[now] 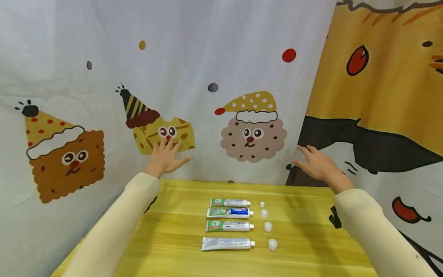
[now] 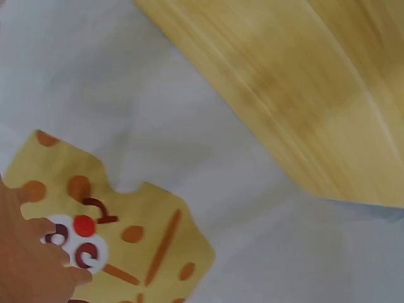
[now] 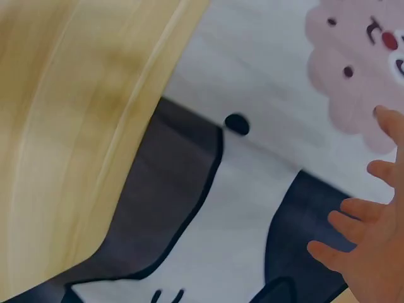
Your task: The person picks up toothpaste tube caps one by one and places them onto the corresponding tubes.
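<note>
Four toothpaste tubes lie in a column on the wooden table, nozzles to the right: a small green-and-white tube [image 1: 230, 202], a green-and-blue one [image 1: 230, 212], another green-and-white one [image 1: 229, 226] and a silver-white one [image 1: 227, 243]. Right of each nozzle sits a white cap [image 1: 262, 204], [image 1: 264, 213], [image 1: 268, 226], [image 1: 272, 244]. Beyond the tubes to the left, the left hand [image 1: 167, 157] [image 2: 38, 249] is raised with fingers spread, holding nothing. Up on the right, the right hand [image 1: 319, 164] [image 3: 372, 233] also has its fingers extended, touching no tube or cap.
A yellow wood-grain table [image 1: 180, 257] spans the lower middle. Behind it and at both sides hangs a white printed curtain [image 1: 194, 46] with cartoon figures, among them a cheese shape [image 2: 158, 227] and a pink biscuit [image 3: 353, 57].
</note>
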### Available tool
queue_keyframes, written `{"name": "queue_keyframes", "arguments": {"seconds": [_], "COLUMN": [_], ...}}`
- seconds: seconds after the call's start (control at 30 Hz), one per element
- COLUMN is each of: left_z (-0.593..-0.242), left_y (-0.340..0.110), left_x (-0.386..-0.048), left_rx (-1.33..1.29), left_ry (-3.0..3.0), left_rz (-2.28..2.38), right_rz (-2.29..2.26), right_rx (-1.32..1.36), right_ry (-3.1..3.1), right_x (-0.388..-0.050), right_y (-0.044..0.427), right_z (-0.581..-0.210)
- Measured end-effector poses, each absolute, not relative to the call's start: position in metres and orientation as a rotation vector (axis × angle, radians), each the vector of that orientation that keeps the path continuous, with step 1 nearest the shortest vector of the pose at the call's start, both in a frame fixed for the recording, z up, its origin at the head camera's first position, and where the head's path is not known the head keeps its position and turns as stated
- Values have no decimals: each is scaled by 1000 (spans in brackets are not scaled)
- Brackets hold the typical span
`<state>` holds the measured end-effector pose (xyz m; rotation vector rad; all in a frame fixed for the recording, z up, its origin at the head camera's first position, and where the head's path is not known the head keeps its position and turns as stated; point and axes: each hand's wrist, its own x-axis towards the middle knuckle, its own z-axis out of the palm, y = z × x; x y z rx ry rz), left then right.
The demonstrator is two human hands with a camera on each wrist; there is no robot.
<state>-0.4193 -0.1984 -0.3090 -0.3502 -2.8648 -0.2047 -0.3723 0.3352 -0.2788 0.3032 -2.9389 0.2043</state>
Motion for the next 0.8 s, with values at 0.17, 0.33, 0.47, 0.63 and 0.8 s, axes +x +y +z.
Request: {"name": "queue_keyframes", "arguments": {"seconds": [0.17, 0.33, 0.47, 0.63, 0.8], "left_z": [-307, -310, -316, -326, -340], "left_y": [-189, -178, -169, -157, -142], "left_x": [-407, -393, -380, -357, -335], "left_rx": [-388, -425, -436, -476, -545], "left_ry": [-2854, -2826, -2809, -2779, -2763], "left_rz": [-234, -244, -235, -250, -260], "right_rz": [163, 157, 178, 243, 328], "right_rx": [349, 425, 460, 470, 526], "right_ry": [-2879, -2867, -2851, -2815, -2780], "right_x": [-360, -342, -326, -301, -279], "right_y": [323, 311, 299, 287, 279], "right_z": [-280, -283, -292, -306, -323]}}
